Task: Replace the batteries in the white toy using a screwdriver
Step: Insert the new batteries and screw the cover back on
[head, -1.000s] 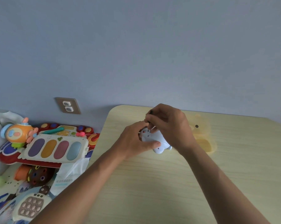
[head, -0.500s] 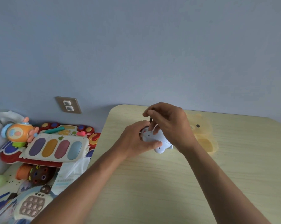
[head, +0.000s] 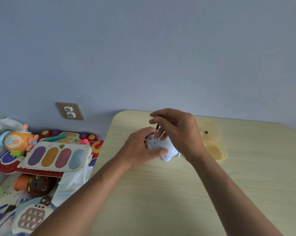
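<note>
The white toy (head: 167, 148) lies underside up near the far middle of the pale wooden table (head: 160, 193). My left hand (head: 140, 147) grips it from the left, thumb across its front. My right hand (head: 176, 128) hovers over the toy and pinches a thin screwdriver (head: 156, 131). Its dark shaft points steeply down, with the tip at the toy's underside by a small red mark. The screwdriver's handle is hidden inside my fingers.
A translucent yellow plastic box (head: 213, 143) sits on the table just right of my right hand. Left of the table, on the floor, lies a pile of colourful toys (head: 46, 155). A wall socket (head: 69, 111) is on the blue wall.
My right hand has lifted slightly and shifted, so the screwdriver shaft and the toy's underside now show between my fingers. My left hand and the toy have stayed in place.
</note>
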Motion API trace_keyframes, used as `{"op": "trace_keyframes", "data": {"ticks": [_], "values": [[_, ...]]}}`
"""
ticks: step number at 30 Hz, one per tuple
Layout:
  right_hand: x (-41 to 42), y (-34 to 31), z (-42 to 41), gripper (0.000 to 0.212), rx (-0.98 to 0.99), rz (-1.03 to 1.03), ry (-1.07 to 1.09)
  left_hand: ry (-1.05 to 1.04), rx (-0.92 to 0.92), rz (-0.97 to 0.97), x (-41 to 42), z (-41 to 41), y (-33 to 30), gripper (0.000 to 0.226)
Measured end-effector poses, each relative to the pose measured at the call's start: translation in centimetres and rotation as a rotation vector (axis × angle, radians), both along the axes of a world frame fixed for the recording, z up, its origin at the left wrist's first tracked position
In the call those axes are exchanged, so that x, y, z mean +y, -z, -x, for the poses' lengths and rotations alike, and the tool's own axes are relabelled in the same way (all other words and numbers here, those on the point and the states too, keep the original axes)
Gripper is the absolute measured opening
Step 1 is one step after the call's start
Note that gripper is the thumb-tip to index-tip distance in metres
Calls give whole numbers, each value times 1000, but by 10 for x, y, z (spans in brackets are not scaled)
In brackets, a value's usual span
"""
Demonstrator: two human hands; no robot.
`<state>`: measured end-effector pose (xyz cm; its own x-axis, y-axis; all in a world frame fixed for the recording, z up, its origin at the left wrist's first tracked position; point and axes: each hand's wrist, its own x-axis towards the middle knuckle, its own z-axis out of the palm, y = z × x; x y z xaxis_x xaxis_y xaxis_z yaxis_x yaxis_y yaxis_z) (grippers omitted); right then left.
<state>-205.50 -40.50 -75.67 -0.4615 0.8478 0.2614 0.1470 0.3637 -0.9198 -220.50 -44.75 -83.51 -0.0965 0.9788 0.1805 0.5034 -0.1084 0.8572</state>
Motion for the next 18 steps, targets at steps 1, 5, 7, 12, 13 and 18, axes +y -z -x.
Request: {"op": "trace_keyframes", "data": {"ticks": [1,5,7,12,13,18], "values": [[-1,0,1,9,2,-17,21,-3,-2,1,1,0,1,29],[-3,3,3,14,-15,-58,28,-13,-10,18,0,0,2,36],[-4,4,1,26,-50,-53,-23,-13,-7,29,0,0,2,34],[-3,0,-2,25,-46,-25,-20,-3,-18,18,-2,-1,-2,26],[-2,0,-2,17,-30,-19,-1,-1,-14,14,-2,-2,-3,25],[-3,3,-1,6,39,34,-7,-4,-2,17,-3,-2,-4,26]]}}
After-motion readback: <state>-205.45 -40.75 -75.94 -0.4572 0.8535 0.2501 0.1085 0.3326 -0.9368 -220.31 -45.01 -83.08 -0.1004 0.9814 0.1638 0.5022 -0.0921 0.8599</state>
